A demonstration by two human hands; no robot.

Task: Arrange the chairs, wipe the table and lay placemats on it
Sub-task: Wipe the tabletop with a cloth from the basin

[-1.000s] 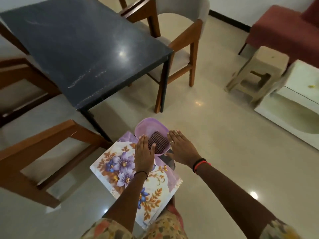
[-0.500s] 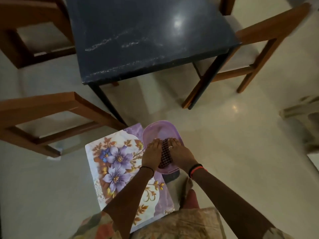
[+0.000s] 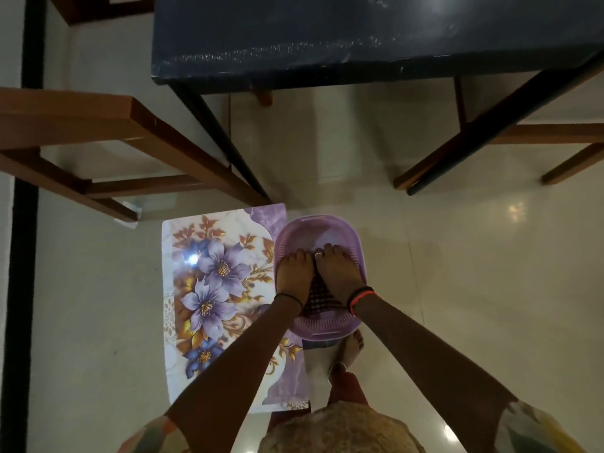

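Since both hands are down inside the purple basin, that's where the wiping rag is found too. The checked cloth is lying in the basin and is mostly covered by the two palms, so only a dark checked strip is seen between the wrists.

The left hand is curled over the cloth's left side, knuckles up and fingers bent down around it. The right hand is curled over the right side the same way, with a ring seen on one finger. The two hands are pressed together side by side. So the cloth is gripped by both, though the fingertips themselves are hidden, fwiw.

The basin is set on the pale tiled floor. Its left rim is right at the edge of a floral placemat, which is laid flat on the floor, purple flowers up. A bare foot is seen just behind the basin.

The dark table is placed beyond, its top streaked with pale marks near the front edge. A left chair and a right chair, both wooden, are stood on either side of it.
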